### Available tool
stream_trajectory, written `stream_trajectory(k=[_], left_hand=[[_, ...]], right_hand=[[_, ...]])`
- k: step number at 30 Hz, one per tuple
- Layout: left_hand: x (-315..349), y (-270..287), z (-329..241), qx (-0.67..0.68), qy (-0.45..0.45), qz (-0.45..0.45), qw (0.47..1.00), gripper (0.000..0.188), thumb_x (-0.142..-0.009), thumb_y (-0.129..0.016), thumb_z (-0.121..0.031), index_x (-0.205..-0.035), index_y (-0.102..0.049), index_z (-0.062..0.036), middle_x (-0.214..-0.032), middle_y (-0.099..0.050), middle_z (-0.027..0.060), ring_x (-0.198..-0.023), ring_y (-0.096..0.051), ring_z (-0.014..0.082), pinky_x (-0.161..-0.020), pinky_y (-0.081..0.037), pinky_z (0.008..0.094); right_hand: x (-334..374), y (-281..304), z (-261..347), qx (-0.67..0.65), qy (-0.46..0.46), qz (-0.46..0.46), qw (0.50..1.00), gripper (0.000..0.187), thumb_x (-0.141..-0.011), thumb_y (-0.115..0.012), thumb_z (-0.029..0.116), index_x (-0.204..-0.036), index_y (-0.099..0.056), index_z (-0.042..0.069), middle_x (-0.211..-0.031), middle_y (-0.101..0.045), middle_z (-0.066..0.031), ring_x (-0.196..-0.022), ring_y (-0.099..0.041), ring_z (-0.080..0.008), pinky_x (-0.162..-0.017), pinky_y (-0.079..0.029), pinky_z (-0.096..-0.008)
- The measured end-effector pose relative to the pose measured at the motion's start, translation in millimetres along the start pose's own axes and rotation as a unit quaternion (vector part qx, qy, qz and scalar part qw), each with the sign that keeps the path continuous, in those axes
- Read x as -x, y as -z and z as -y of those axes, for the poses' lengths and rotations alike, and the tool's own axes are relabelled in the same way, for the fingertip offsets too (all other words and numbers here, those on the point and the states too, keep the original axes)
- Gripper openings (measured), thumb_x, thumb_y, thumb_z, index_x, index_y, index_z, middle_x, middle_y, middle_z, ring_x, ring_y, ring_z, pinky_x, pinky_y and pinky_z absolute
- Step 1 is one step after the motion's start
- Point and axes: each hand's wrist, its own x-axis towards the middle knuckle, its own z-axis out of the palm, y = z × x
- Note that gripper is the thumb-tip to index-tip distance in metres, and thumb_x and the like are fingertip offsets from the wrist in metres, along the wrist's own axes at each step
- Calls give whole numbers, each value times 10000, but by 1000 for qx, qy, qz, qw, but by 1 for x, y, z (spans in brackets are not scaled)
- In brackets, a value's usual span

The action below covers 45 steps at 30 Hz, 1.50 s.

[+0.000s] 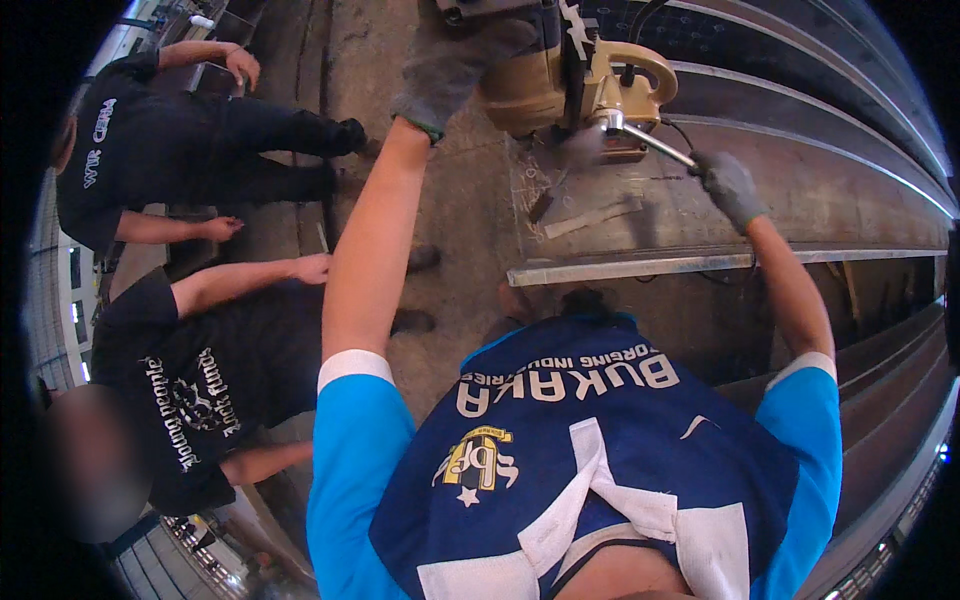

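Observation:
A tan and black magnetic drill (525,95) stands at the end of a broad steel beam (720,195), with a loop-shaped carrying handle on its right side. My left hand (450,70), in a grey glove, reaches up to the drill's body and lies over its upper left part. Its fingertips blend into the dark housing. In another grey glove, my right hand (730,185) is closed round the outer end of a silver feed lever (655,143). This lever slants from the drill's hub down to the right. Beneath the hub is a blurred patch.
A flat metal strip (592,218) and a small dark block (543,205) lie on the beam. Its near edge (630,268) runs across before my body. More long steel beams (850,70) stretch along the right. Two people in dark clothes (215,385) stand close on my left.

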Motion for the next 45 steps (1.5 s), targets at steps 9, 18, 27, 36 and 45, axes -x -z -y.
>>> stream_trajectory(k=[9, 18, 27, 36, 45], left_hand=[[11, -6, 17, -115, -43, -34, 992, 719, -923, -821, -182, -1534, -448, -122, -1470, -570, 116, -1306, -597, 303, -1086, -561, 437], [11, -16, 33, -209, -41, -31, 977, 782, -898, -867, -180, -1541, -423, -158, -1443, -587, 118, -1281, -617, 297, -1075, -571, 462], [20, -50, -15, 458, 167, 123, 864, 569, -1040, -686, -432, -1482, -497, -129, -1444, -568, 191, -1238, -612, 349, -1016, -581, 478], [36, -40, 10, 28, -66, 40, 997, 634, -971, -803, -175, -1513, -473, -153, -1408, -605, 140, -1251, -629, 319, -1004, -599, 446], [42, -37, 31, -40, -43, 10, 998, 777, -890, -867, -147, -1529, -425, -144, -1410, -609, 130, -1260, -635, 295, -1021, -603, 446]], right_hand=[[23, 149, 137, 236, 220, -76, 944, 278, -895, -652, 212, -1144, -670, 90, -783, -689, -147, -795, -714, -368, -689, -521, -510], [39, 147, 132, 241, 160, -113, 950, 210, -913, -647, 273, -1008, -692, 90, -781, -707, -171, -783, -731, -381, -685, -551, -496], [33, -22, -6, -283, -23, -87, 955, 289, -965, -624, 273, -1167, -721, 91, -904, -712, -159, -833, -695, -255, -734, -529, -424], [35, -105, -3, -112, -59, 35, 991, 265, -1005, -596, 252, -1164, -725, 85, -990, -736, -190, -915, -702, -395, -796, -523, -506], [62, 4, 4, 117, 82, -39, 989, 151, -957, -576, 163, -1040, -678, 88, -996, -705, -210, -989, -675, -448, -814, -511, -548]])
